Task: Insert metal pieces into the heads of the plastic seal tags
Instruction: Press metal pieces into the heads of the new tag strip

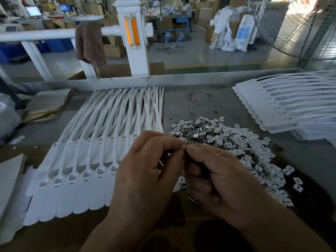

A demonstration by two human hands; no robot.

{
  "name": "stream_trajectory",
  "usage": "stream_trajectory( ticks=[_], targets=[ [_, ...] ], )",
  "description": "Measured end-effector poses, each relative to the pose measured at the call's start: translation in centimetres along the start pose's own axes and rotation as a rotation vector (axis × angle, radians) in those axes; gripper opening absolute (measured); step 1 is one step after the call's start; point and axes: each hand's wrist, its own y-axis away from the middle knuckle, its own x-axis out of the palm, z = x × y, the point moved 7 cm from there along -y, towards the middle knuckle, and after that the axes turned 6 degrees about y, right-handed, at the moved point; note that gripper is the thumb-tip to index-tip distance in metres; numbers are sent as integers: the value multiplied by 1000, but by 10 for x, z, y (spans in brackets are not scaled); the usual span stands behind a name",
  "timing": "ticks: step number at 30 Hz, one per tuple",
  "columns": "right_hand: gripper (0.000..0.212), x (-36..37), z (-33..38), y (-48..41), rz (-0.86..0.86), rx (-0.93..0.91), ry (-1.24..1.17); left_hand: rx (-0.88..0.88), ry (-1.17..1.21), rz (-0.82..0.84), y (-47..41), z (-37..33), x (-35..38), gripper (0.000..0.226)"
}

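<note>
Left hand point(145, 171) and right hand point(222, 176) meet fingertip to fingertip, both pinching one small metal piece point(184, 146) between thumb and forefinger. The right hand's other fingers are curled in, more pieces showing under the palm. Just behind the hands, a pile of metal pieces point(231, 142) lies on the table point(190, 102). Left, a row of white seal tags point(85, 171) lies flat, heads near. Far right, a stack of tags point(283, 106).

Hands: 2, left hand point(145, 171) and right hand point(221, 179). Seal tags point(85, 179) left of left hand: 1 row, at least 6 heads countable. Metal pieces point(236, 140) beyond right hand: 1 heap, uncountable. Tag stack point(283, 106) far right: 1.
</note>
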Motion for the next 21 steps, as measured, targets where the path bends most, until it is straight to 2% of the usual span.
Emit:
stream_trajectory(
  ticks=[10,14,16,19,21],
  targets=[
    [19,-6,2,1,-96,-64,167,-35,-37,62,4,5,-2,12],
    [20,-3,-2,2,-64,-7,172,-10,-143,106,1,3,-4,7],
    [19,-2,-6,1,-41,62,45,-18,-168,96,1,7,-10,6],
    [20,-9,-10,-4,-89,140,-316,-92,-219,83,1,22,-26,12],
    [25,-16,-11,-6,-134,140,-412,-143,-277,138,1,33,-29,13]
  ],
)
